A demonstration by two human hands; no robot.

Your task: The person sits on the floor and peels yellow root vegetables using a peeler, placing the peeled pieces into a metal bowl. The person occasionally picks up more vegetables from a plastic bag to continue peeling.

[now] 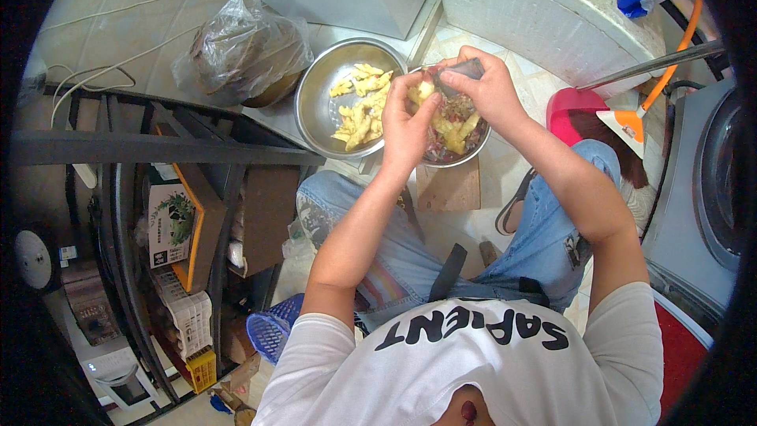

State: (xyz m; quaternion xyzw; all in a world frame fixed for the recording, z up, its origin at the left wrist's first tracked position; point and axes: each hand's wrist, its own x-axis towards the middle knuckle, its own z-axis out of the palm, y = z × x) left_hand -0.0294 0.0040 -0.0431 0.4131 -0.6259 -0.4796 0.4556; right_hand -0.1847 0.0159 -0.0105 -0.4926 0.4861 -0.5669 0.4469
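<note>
Over the right-hand metal bowl point(487, 141), my left hand point(407, 121) pinches a piece of ginger root point(424, 91) between thumb and fingers. My right hand point(495, 86) grips a dark, flat, blade-like tool point(464, 71) close to that piece; its exact kind is unclear. Below both hands, this bowl holds reddish-brown peelings point(437, 152) and yellowish ginger pieces point(455, 135). Left of it, a wider stainless steel bowl point(313, 103) contains several pale yellow, peeled-looking ginger roots point(361, 118). My hands and the tool partly hide the right bowl's contents.
A wooden board point(449, 188) lies between my feet. Leftward stand a bagged bundle point(242, 50) and a black metal rack point(165, 148) with boxes and baskets. To the right are a pink dustpan point(562, 112), a broom point(621, 130) and a front-loading washing machine point(680, 189).
</note>
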